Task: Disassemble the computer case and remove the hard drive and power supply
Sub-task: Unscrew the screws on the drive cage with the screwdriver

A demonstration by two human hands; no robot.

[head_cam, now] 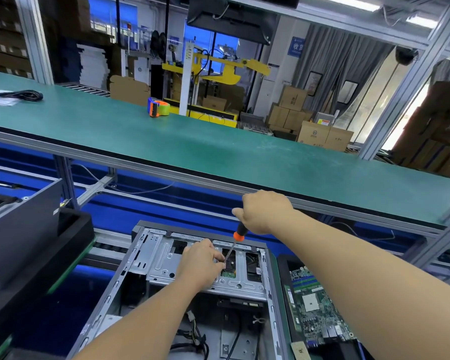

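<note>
- Right hand was wrapped around the top of the orange-handled screwdriver, above the far end of the computer case, and I held the tool nearly upright, leaning a little toward me.
- Left hand rested on the silver drive cage at that same far end of the case, fingers curled and pinching the shaft down near its tip to steady it.
- The tip went down into a cut-out in the cage where a dark part and a sliver of green board showed; I took that for the hard drive, seated under the cage, though I could not tell for sure.
- The screw itself was hidden behind my fingers.
- I could not make out the power supply; loose cables lay in the near half of the case.
- A bare motherboard sat just to the right of the case, and a dark side panel stood to its left.
- To do this step well, I judged I should keep the shaft square to the screw head, press down firmly before turning, and let the left fingers guide only, so the tip would not slip onto the board.
- I also thought it wise to catch the loosened screw before it dropped among the cables.
</note>
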